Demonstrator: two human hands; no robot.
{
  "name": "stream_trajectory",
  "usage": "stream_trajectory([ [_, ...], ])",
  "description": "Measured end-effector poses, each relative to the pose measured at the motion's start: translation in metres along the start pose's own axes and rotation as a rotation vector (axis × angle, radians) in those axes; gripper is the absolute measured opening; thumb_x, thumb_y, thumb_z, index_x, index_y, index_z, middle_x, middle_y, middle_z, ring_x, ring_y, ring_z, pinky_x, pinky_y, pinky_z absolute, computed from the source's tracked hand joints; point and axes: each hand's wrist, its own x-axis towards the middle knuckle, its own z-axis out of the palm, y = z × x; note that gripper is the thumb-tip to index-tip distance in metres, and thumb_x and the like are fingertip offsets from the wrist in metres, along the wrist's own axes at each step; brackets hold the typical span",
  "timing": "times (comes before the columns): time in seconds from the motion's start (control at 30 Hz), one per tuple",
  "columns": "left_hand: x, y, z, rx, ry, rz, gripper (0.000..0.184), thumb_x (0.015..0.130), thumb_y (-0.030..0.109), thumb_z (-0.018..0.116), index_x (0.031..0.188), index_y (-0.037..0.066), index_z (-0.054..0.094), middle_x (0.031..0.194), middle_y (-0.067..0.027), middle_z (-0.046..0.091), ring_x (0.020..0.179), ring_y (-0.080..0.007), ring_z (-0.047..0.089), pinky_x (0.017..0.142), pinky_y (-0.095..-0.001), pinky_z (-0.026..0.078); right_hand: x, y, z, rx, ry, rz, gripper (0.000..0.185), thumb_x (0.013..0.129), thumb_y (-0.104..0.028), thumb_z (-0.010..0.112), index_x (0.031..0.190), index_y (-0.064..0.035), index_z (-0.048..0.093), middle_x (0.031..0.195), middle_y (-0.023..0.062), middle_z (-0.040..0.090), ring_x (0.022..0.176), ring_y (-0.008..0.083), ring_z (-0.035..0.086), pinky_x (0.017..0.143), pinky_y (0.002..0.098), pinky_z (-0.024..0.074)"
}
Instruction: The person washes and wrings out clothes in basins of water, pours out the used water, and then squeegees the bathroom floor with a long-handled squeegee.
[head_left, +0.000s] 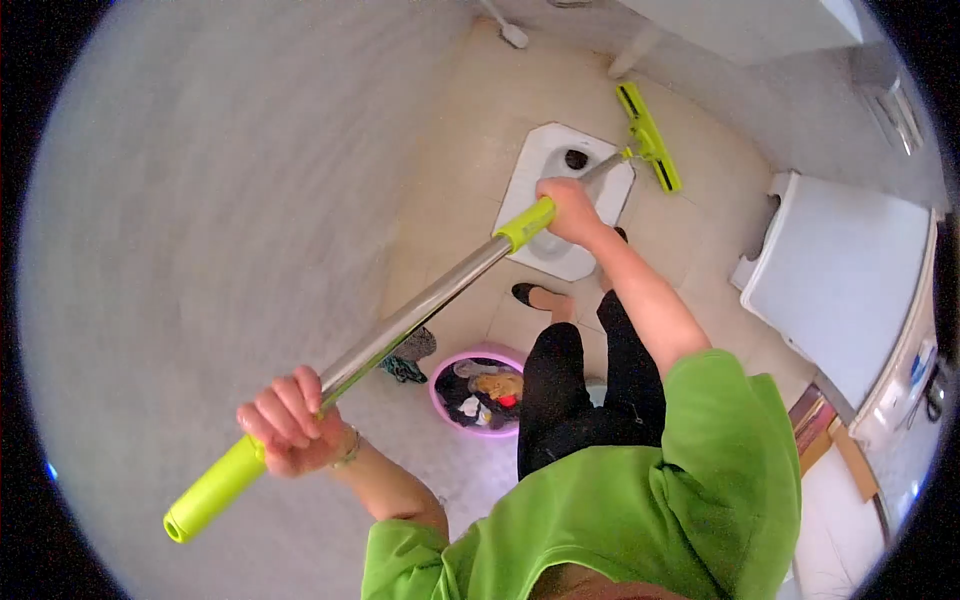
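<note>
My left hand [290,421] is closed around the metal pole of a mop [420,305], just above its green end grip. Farther up, my right hand [570,211] wraps the pole at a green collar. The pole slants from the lower left to the upper right, across a white squat toilet [540,255] set in the floor. At its far end is a long green mop head [650,138] with dark strips, on or just over the tiles right of the toilet.
A pink basin [434,400] with clothes stands left of my legs. Dark cloth [405,368] lies beside it. At the right are a white cabinet [840,270] and a cardboard box [852,460]. A white brush [513,36] is by the far wall.
</note>
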Motion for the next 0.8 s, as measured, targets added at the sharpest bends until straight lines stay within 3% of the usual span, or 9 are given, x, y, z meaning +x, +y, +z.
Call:
stream_trajectory([
  [0.37, -0.120, 0.051, -0.008, 0.264, 0.598, 0.310, 0.021, 0.077, 0.017, 0.053, 0.065, 0.012, 0.036, 0.052, 0.0024, 0.035, 0.054, -0.0109, 0.037, 0.061, -0.0272, 0.029, 0.064, -0.076, 0.109, -0.155, -0.531, -0.472, 0.012, 0.060, -0.009, 0.056, 0.071, -0.0073, 0.056, 0.072, 0.0146, 0.055, 0.077, 0.0328, 0.052, 0.069, 0.0414, 0.0405],
  [0.47, -0.149, 0.057, 0.026, 0.371, 0.703, 0.358, 0.022, 0.081, 0.019, 0.048, 0.065, 0.012, 0.034, 0.055, 0.0019, 0.034, 0.056, -0.0114, 0.037, 0.064, -0.0287, 0.031, 0.054, -0.077, 0.135, -0.119, -0.595, -0.660, 0.012, 0.057, -0.010, 0.058, 0.065, -0.0077, 0.049, 0.066, 0.0114, 0.051, 0.068, 0.0323, 0.050, 0.059, 0.0417, 0.0389],
  [0.6, -0.173, 0.064, 0.109, 0.480, 0.955, 0.386, 0.025, 0.084, 0.019, 0.043, 0.063, 0.012, 0.033, 0.055, 0.0018, 0.032, 0.056, -0.0107, 0.037, 0.065, -0.0295, 0.035, 0.012, -0.089, 0.123, -0.021, -0.754, -0.853, 0.013, 0.056, -0.011, 0.058, 0.067, -0.0087, 0.051, 0.069, 0.0111, 0.053, 0.071, 0.0320, 0.051, 0.060, 0.0416, 0.0402],
  [0.67, -0.176, 0.056, 0.157, 0.529, 1.090, 0.412, 0.026, 0.085, 0.020, 0.043, 0.062, 0.013, 0.032, 0.056, 0.0019, 0.032, 0.056, -0.0107, 0.036, 0.065, -0.0295, 0.036, -0.006, -0.091, 0.101, -0.172, -1.039, -0.813, 0.018, 0.054, -0.009, 0.059, 0.072, -0.0095, 0.054, 0.072, 0.0106, 0.055, 0.074, 0.0307, 0.053, 0.061, 0.0404, 0.0416],
  [0.7, -0.182, 0.053, 0.174, 0.582, 1.141, 0.415, 0.026, 0.085, 0.021, 0.042, 0.062, 0.012, 0.033, 0.056, 0.0020, 0.032, 0.056, -0.0109, 0.036, 0.065, -0.0293, 0.036, -0.017, -0.095, 0.091, -0.176, -1.066, -0.834, 0.018, 0.054, -0.009, 0.059, 0.072, -0.0095, 0.054, 0.072, 0.0106, 0.055, 0.074, 0.0307, 0.053, 0.061, 0.0404, 0.0416],
  [0.77, -0.182, 0.049, 0.212, 0.576, 1.190, 0.420, 0.028, 0.087, 0.021, 0.039, 0.061, 0.011, 0.033, 0.058, 0.0007, 0.033, 0.058, -0.0120, 0.036, 0.067, -0.0310, 0.036, -0.024, -0.102, 0.065, -0.067, -1.364, -0.758, 0.019, 0.054, -0.005, 0.059, 0.073, -0.0078, 0.055, 0.071, 0.0122, 0.057, 0.070, 0.0308, 0.055, 0.060, 0.0395, 0.0430],
  [0.8, -0.187, 0.044, 0.227, 0.547, 1.202, 0.438, 0.030, 0.088, 0.021, 0.036, 0.061, 0.010, 0.034, 0.059, -0.0006, 0.035, 0.060, -0.0130, 0.037, 0.070, -0.0327, 0.036, -0.027, -0.099, 0.061, -0.091, -1.374, -0.794, 0.019, 0.054, -0.005, 0.059, 0.073, -0.0078, 0.055, 0.071, 0.0122, 0.057, 0.070, 0.0308, 0.055, 0.060, 0.0395, 0.0430],
])
